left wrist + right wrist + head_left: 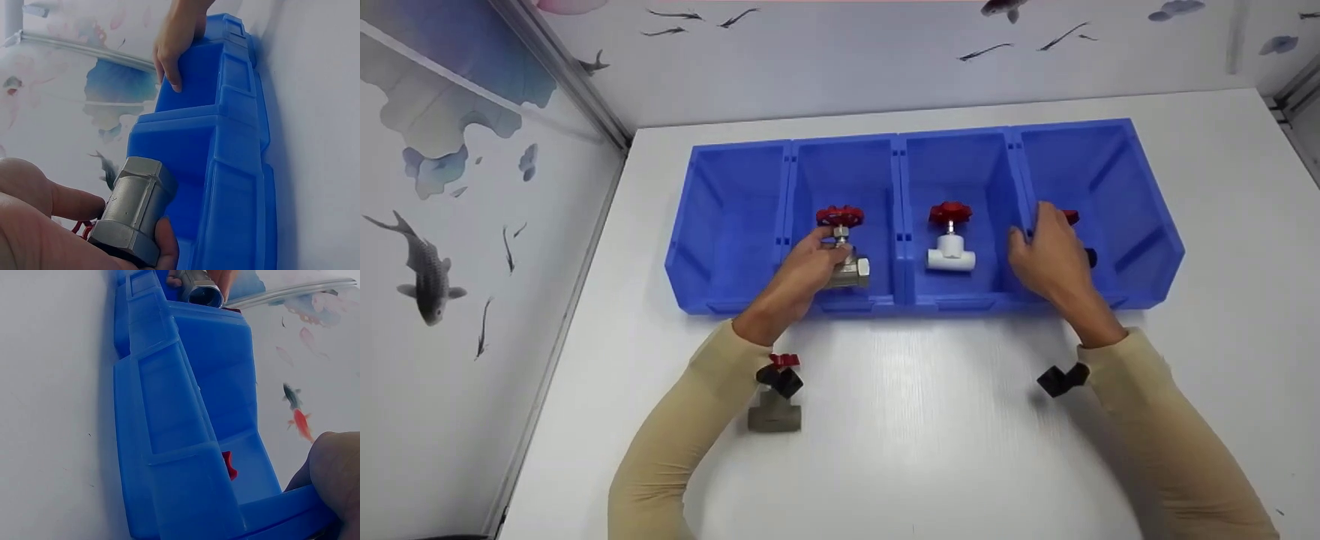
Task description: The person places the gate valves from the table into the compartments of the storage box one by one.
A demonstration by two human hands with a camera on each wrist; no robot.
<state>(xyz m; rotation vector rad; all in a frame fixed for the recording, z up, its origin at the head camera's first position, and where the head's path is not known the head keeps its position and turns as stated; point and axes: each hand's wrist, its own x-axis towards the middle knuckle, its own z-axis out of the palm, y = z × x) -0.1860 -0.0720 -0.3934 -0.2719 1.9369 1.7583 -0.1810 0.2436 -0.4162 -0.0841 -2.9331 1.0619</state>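
Note:
My left hand [804, 271] grips a metal valve [847, 276] with a red handwheel [840, 217], over the second blue bin from the left. In the left wrist view, thumb and fingers lie around the valve's silvery hexagonal-ended body [132, 205]. My right hand [1054, 259] holds the divider between the third and fourth bins, its thumb on the third bin's side. Partly hidden behind that hand is a valve with a red handle [1071, 217] and a dark end [1091, 258]. A white valve [951, 253] with a red handwheel stands in the third bin.
Several blue bins [840, 306] stand joined in a row on the white table [915, 435]. A grey-brown valve [774, 417] with a red handle lies in front, below my left wrist. Printed wall panels [840, 67] rise behind and at the left.

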